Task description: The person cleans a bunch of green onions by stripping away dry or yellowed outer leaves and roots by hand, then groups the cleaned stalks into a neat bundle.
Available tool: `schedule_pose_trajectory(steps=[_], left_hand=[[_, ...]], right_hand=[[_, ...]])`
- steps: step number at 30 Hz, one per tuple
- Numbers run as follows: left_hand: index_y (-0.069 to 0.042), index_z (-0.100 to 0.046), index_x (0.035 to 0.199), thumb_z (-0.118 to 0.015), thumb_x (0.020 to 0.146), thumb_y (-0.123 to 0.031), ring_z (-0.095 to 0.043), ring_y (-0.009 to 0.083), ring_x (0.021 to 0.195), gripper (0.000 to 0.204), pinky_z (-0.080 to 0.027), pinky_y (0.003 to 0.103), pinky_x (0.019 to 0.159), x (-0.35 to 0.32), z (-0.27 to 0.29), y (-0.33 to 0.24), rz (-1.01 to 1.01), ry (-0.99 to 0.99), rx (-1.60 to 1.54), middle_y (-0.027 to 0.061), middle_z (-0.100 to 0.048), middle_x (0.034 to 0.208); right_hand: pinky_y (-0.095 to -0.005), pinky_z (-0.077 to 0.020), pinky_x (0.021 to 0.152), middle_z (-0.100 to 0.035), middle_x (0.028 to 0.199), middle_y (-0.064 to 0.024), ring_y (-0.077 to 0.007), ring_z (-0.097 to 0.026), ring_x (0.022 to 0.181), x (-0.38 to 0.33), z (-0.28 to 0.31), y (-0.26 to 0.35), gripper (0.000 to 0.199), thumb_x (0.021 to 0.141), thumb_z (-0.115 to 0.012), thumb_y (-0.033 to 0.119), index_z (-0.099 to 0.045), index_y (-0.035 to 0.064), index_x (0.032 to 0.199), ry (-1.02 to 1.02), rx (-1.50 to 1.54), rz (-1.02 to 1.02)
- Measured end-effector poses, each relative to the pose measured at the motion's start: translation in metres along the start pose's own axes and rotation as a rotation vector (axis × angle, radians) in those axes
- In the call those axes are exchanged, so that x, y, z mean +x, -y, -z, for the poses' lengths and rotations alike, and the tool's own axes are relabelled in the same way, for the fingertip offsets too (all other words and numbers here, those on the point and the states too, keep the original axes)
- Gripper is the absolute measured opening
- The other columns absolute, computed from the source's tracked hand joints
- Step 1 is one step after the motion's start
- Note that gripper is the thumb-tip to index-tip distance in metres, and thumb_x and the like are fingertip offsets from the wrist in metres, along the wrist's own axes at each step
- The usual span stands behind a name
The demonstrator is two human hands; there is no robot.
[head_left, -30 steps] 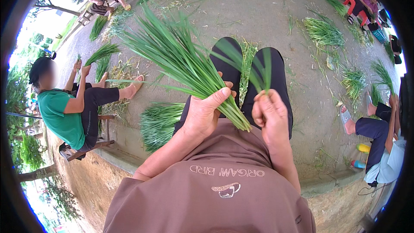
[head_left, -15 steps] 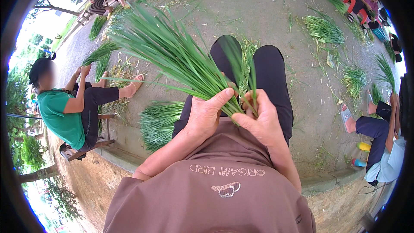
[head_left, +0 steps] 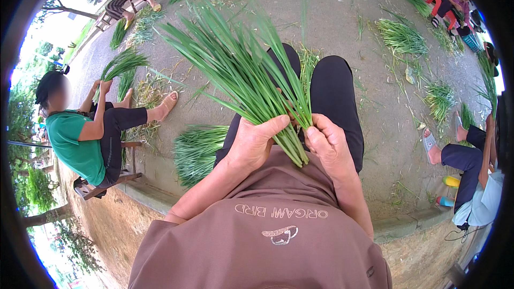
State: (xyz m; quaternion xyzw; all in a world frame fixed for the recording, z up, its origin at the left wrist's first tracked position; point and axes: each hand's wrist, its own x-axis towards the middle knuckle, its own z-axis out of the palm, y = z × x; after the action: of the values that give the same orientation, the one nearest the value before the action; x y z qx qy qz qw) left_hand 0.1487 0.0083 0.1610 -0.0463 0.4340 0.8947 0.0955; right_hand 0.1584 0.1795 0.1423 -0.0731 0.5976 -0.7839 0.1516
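My left hand (head_left: 256,143) is wrapped round the lower part of a thick bunch of garlic chives (head_left: 238,75), thumb across the front. The long green leaves fan up and to the left, and the pale cut ends stick out below the thumb. At the bunch's right side my right hand (head_left: 329,142) pinches a few garlic chive stalks between thumb and fingers, close to the base. The fingers behind the stalks are partly hidden. Both hands are above my lap, in front of my dark trousers (head_left: 338,101).
A pile of chives (head_left: 201,152) lies on the ground by my left leg. Stripped leaves (head_left: 308,69) lie beyond my knees. A person in a green shirt (head_left: 75,139) sits on a wooden stool (head_left: 115,182) to the left. More chive heaps (head_left: 401,37) and seated people surround me.
The bunch has swung more upright. My right hand has shifted up from the stalk ends to the bunch's right side, and its stalks now stand against the bunch.
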Motion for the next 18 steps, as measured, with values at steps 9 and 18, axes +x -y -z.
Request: schedule_pose_trajectory(steps=[9,18], left_hand=[[-0.007,-0.044,0.123,-0.069,0.076,0.002,-0.061,0.0213,0.092,0.054,-0.05,0.037,0.083,-0.002,-0.002,-0.004,0.039,-0.117,-0.028,0.0075,-0.061,0.099],[-0.004,-0.049,0.117,-0.071,0.076,0.001,-0.06,0.0179,0.091,0.046,-0.049,0.032,0.081,-0.003,-0.002,-0.001,0.007,-0.102,-0.011,0.008,-0.062,0.098]], right_hand=[[-0.0172,-0.0278,0.044,-0.043,0.066,0.0039,-0.0026,-0.037,0.051,0.003,0.003,0.01,0.019,0.093,-0.056,0.02,-0.053,0.0039,0.104,-0.08,0.501,0.034],[-0.022,-0.0438,0.066,-0.056,0.079,0.0015,-0.0049,-0.051,0.074,0.004,-0.012,0.006,0.022,0.087,-0.065,0.014,-0.055,0.0015,0.101,-0.063,-0.256,0.11]])
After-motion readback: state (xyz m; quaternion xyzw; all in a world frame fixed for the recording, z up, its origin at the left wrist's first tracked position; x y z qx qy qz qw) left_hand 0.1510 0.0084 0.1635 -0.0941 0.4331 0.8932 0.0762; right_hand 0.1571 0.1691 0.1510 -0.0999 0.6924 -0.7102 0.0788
